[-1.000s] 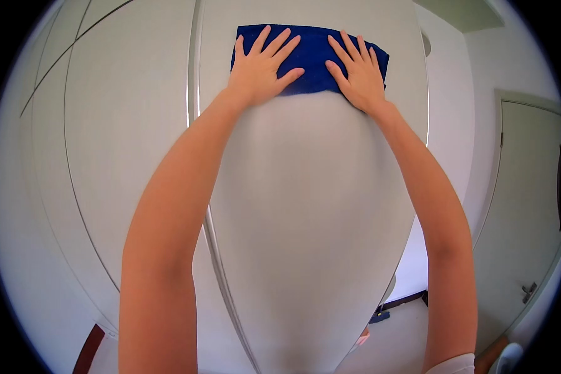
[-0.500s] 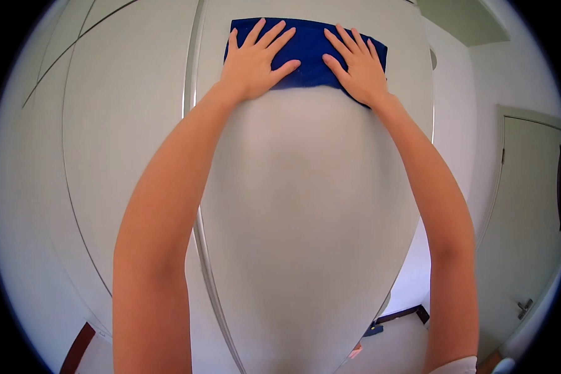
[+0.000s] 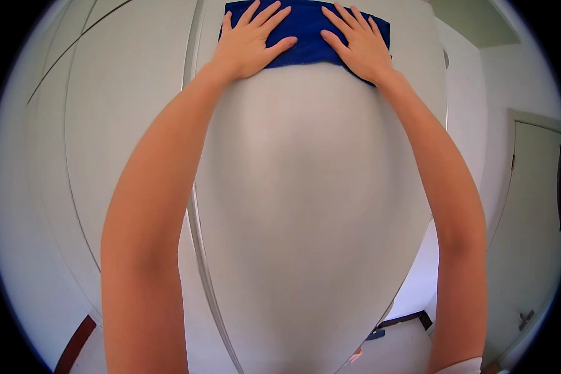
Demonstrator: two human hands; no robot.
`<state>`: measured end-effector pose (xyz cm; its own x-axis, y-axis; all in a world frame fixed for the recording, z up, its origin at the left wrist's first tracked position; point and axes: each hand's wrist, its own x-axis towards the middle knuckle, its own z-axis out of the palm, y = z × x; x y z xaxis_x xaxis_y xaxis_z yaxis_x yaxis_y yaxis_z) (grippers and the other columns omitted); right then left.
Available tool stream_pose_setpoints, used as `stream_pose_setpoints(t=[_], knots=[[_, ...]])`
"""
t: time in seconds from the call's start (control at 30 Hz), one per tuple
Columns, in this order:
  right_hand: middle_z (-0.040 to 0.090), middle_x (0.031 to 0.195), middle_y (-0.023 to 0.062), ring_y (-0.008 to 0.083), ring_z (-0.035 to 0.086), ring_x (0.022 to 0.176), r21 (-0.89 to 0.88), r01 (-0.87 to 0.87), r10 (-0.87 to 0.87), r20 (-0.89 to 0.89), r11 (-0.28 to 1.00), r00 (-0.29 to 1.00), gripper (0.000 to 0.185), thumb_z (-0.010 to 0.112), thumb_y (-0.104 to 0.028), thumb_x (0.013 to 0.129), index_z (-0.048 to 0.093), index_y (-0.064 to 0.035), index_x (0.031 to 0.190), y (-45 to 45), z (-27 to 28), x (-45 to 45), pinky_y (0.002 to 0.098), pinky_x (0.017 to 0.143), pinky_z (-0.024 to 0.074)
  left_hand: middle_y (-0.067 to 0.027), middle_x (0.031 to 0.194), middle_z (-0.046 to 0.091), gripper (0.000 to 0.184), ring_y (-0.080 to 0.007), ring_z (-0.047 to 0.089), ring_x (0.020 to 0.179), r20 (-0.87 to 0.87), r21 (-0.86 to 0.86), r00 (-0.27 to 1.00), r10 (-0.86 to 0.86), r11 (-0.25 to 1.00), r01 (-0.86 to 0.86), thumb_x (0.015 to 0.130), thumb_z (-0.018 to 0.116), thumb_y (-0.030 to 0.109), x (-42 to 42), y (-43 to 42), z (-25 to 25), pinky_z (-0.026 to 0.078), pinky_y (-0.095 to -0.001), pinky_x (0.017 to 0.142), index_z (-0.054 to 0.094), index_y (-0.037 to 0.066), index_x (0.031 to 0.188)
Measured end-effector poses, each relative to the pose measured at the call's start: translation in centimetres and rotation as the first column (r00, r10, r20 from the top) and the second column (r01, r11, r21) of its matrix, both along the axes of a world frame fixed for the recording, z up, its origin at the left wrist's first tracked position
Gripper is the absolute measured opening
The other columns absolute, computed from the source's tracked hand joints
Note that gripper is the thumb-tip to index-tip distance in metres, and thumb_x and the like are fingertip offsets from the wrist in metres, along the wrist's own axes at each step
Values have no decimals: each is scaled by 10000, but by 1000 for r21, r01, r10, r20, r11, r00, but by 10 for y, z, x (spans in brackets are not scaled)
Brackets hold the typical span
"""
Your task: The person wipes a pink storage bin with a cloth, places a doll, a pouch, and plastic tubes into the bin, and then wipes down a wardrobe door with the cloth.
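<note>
A dark blue cloth (image 3: 308,37) lies flat against a pale upright panel (image 3: 305,187) at the top of the view. My left hand (image 3: 249,43) presses on the cloth's left part, its fingers spread and pointing up. On the right part rests my right hand (image 3: 360,47), also with spread fingers. Between the two thumbs the blue fabric shows, and its lower edge runs just below them. Both arms reach up from the bottom of the view.
A metal strip (image 3: 199,249) runs down the panel's left side. At the right stands a door (image 3: 523,206) with a handle (image 3: 526,320). Low on the right a small blue object (image 3: 376,334) lies on the floor. A dark red piece (image 3: 76,344) shows at bottom left.
Both hands and the blue cloth have moved higher in the view, to its top edge. The hands keep their spread pose on the cloth. The door appears slightly further right.
</note>
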<state>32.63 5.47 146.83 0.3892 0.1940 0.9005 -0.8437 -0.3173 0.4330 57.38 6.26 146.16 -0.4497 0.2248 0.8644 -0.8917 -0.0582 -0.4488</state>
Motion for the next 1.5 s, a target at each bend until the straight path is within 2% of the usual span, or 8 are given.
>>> stream_pose_setpoints(t=[0.27,0.33,0.77,0.87,0.97,1.17,1.2,1.5], knots=[[338,1536,142,335,264,1433,-57,-3,4,21,998,1000,597,428,-466,974,394,-135,1470,19,-5,-14,469,1175,176,6,1560,320,657,-249,236,1457,28,-70,1000,11,998,-9,939,414,631,-14,22,0,117,-595,1156,332,299,1500],[337,1537,141,336,264,1433,-57,10,-8,35,998,999,594,425,-464,977,393,-137,1471,24,-9,-16,471,1175,178,-95,1546,332,699,-321,239,1446,-14,172,995,-97,980,98,932,453,573,-25,50,-9,162,-581,1153,368,149,1481],[333,1540,137,346,253,1439,-47,-5,9,87,999,996,586,393,-467,991,373,-148,1482,64,-21,-35,481,1173,182,-101,1534,355,697,-315,248,1443,81,111,976,-202,975,192,930,456,575,-41,79,-3,164,-577,1152,383,150,1476],[338,1538,138,344,253,1440,-54,-21,27,112,998,993,586,385,-464,993,370,-143,1483,73,-11,-40,481,1174,179,-111,1530,360,694,-325,254,1439,36,102,995,-94,991,90,930,454,576,-52,100,4,180,-562,1152,397,138,1466],[341,1536,138,334,255,1441,-25,-38,41,132,999,990,590,381,-457,994,364,-131,1485,36,-17,-34,480,1175,176,-114,1534,351,695,-326,250,1441,56,151,981,-187,973,177,933,446,574,-46,56,3,175,-560,1156,389,134,1469],[349,1533,128,319,268,1437,-64,-50,61,196,997,979,578,377,-434,998,366,-117,1481,71,-24,-42,475,1173,187,-113,1543,333,685,-325,241,1444,13,129,999,-47,991,45,944,444,551,-68,103,1,173,-566,1155,367,130,1478],[349,1533,128,319,268,1437,-39,-30,37,194,999,980,578,377,-434,998,366,-117,1481,21,-9,-2,475,1173,187,-113,1543,333,685,-325,241,1444,8,153,998,-67,986,65,944,444,551,-28,51,14,173,-566,1155,367,130,1478],[382,1514,125,326,298,1418,-43,-53,60,178,998,982,507,377,-385,1004,430,-144,1447,-18,1,-10,481,1159,216,-111,1541,336,669,-334,245,1441,-8,205,998,-59,977,59,943,468,512,-39,18,17,159,-583,1152,371,115,1473]])
